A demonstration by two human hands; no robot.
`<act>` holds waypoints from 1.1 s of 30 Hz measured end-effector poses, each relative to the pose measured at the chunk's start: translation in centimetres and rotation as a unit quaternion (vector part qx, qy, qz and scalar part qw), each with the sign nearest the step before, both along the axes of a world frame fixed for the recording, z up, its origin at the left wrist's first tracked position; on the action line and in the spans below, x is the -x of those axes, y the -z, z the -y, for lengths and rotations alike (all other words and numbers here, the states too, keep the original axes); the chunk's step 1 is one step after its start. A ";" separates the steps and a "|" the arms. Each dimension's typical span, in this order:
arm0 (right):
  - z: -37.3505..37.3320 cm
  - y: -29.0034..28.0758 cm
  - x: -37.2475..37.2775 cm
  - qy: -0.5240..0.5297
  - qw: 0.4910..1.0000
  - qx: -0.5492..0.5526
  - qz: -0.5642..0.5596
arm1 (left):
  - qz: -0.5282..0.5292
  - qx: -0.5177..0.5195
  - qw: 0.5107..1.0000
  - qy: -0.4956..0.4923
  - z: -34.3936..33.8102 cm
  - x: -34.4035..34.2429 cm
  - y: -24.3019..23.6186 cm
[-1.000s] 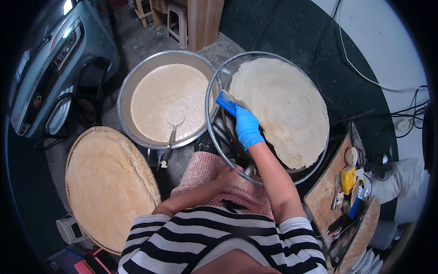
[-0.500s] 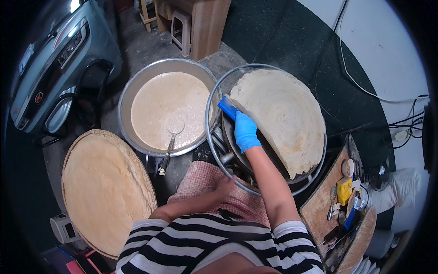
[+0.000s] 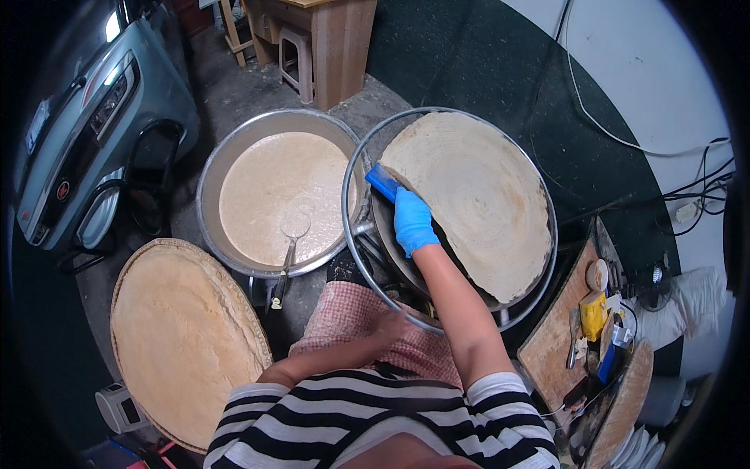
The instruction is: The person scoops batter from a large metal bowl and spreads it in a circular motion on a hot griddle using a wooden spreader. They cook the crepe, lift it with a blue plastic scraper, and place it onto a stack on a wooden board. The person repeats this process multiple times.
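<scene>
My right hand (image 3: 414,221), in a blue glove, is closed around a blue scraper (image 3: 383,181). The scraper's end is at the left edge of a large, thin, pale flatbread (image 3: 476,199) on a dark round griddle (image 3: 394,242). Along that edge a strip of dark griddle shows. A grey metal ring (image 3: 346,199) encircles the griddle. My bare left hand (image 3: 393,325) is low, over the checked pink cloth on my lap, by the ring's near rim; its fingers are blurred and partly hidden.
To the left of the griddle stands a wide metal basin (image 3: 205,191) of beige batter, a ladle (image 3: 286,266) resting in it. A stack of round flatbreads (image 3: 183,336) lies at the near left. A scooter (image 3: 86,141) is far left; a cluttered wooden board (image 3: 547,336) is at the right.
The metal ring has turned clockwise: its left spoke is higher now. The scraper stays at the flatbread's left edge, which looks less straight. The whole view has shifted slightly.
</scene>
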State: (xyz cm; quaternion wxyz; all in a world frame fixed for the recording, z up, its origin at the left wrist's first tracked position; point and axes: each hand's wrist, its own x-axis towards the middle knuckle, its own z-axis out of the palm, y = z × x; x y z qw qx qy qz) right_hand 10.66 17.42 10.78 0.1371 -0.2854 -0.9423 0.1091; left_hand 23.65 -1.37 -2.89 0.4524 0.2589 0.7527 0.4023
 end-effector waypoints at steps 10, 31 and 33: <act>-5.3 4.1 -0.9 0.127 0.983 -0.077 -0.111 | 0.244 -0.161 0.898 -0.330 -0.8 11.8 0.8; -11.3 -1.5 -2.0 0.282 0.920 0.180 -0.203 | 0.414 0.020 0.897 0.155 4.9 6.1 -8.0; -11.7 -2.1 -2.4 0.270 0.899 0.220 -0.265 | 0.435 0.032 0.896 0.079 5.8 7.0 -9.2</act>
